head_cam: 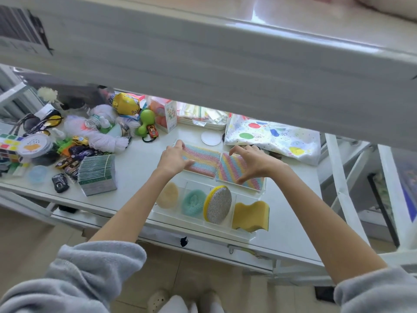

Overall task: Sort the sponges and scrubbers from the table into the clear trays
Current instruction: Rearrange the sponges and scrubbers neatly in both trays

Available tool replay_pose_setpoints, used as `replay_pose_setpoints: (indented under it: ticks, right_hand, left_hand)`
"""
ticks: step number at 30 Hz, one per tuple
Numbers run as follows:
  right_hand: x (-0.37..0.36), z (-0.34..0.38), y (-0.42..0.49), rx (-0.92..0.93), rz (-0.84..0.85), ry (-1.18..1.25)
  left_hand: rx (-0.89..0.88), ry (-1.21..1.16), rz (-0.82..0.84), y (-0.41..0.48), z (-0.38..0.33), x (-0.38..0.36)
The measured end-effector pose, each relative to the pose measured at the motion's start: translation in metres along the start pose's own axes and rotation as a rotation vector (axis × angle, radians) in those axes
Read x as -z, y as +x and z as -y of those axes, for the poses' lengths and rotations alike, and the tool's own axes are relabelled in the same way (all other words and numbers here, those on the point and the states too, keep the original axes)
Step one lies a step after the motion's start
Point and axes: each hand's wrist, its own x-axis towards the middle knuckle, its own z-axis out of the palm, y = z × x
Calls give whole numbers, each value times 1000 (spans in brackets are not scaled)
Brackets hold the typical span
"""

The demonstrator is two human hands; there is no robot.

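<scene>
Two rainbow-striped scrubber pads lie side by side in shallow clear trays at mid-table. My left hand spans the left end of the left striped pad, fingers at its far edge and thumb at its near edge. My right hand arches over the right striped pad, thumb and fingers pinching across it. In front stands a divided clear tray holding a peach round scrubber, a teal mesh scrubber, a silver round scrubber with a yellow rim and a yellow sponge.
Toy cars, a stack of cards, white yarn and other clutter fill the table's left side. A white disc and a polka-dot bag lie behind the trays. A white shelf overhangs the back.
</scene>
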Motion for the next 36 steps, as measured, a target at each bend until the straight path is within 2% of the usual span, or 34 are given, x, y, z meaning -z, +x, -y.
replay_pose_setpoints:
  ticks: [7,13,18,24,30,36]
  right_hand:
    - [10,-6,0,-14,-80,330]
    - [35,-2,14,-78,-141,472]
    - [32,48,47,-15,-111,424]
    - [5,84,70,-1,-76,476]
    - [3,93,70,17,-114,302]
    - [4,87,52,-15,50,288]
  left_hand:
    - [-48,8,-19,-1,4,1]
    - [-111,18,-20,0,7,6]
    - [-129,-10,6,7,12,10]
    - [-79,-171,93,12,14,18]
    - [-86,-328,179,19,16,19]
    - [17,-691,389,20,10,24]
